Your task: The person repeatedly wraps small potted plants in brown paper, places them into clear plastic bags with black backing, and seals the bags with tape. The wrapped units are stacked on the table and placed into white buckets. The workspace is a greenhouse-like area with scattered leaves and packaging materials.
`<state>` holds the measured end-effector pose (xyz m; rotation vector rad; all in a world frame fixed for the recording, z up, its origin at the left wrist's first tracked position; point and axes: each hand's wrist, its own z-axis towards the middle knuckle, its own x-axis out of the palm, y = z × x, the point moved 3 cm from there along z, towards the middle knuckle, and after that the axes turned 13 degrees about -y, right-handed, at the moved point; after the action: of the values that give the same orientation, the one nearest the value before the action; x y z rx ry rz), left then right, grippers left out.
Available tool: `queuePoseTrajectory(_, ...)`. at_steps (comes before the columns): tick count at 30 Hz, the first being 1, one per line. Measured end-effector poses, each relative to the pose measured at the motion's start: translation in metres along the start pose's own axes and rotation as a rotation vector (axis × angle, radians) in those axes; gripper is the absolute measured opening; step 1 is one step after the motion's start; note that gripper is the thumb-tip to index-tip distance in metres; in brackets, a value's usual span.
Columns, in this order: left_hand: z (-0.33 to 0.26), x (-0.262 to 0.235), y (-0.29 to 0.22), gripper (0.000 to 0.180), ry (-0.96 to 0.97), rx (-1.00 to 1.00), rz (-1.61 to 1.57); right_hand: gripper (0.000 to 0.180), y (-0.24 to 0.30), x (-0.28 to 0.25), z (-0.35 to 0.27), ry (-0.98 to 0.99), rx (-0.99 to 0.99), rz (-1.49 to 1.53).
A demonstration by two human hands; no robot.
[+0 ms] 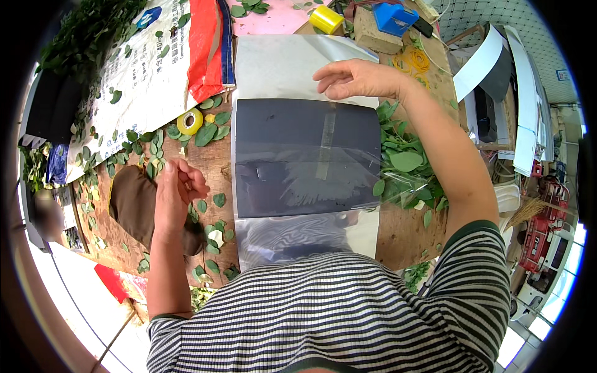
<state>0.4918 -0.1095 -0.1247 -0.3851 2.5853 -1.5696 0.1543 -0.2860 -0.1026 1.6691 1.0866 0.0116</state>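
A silver sheet (273,62) lies on the wooden table (398,233) in front of me. On it rests a dark grey sheet (273,137) under a clear film (398,180) that reaches out to the right over green leaves. A strip of tape (326,146) runs down the dark sheet. My right hand (357,79) hovers flat at the dark sheet's upper right edge, fingers stretched to the left and holding nothing I can see. My left hand (177,189) is left of the sheets above scattered leaves, fingers curled in, with nothing visible in them.
A yellow tape roll (189,121) lies left of the sheets and a second yellow roll (326,18) at the back. A brown cloth (130,202) sits by my left hand. A leaf pile (404,158) is on the right, rubber bands (415,60) and a blue object (395,17) behind.
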Motion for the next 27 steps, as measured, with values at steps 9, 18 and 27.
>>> queuePoseTrajectory(9,-0.039,0.058,0.072,0.103,0.207,-0.631,-0.506,0.092,0.007,0.018,0.026,0.507,0.118,0.029)
queuePoseTrajectory(18,0.007,0.069,0.037,0.112,0.373,-0.459,-0.437,0.090,0.033,0.009,-0.001,0.449,-0.085,0.143)
queuePoseTrajectory(27,0.134,0.128,-0.019,0.065,0.525,-0.103,-0.248,0.085,0.042,0.022,-0.005,0.324,-0.187,-0.079)
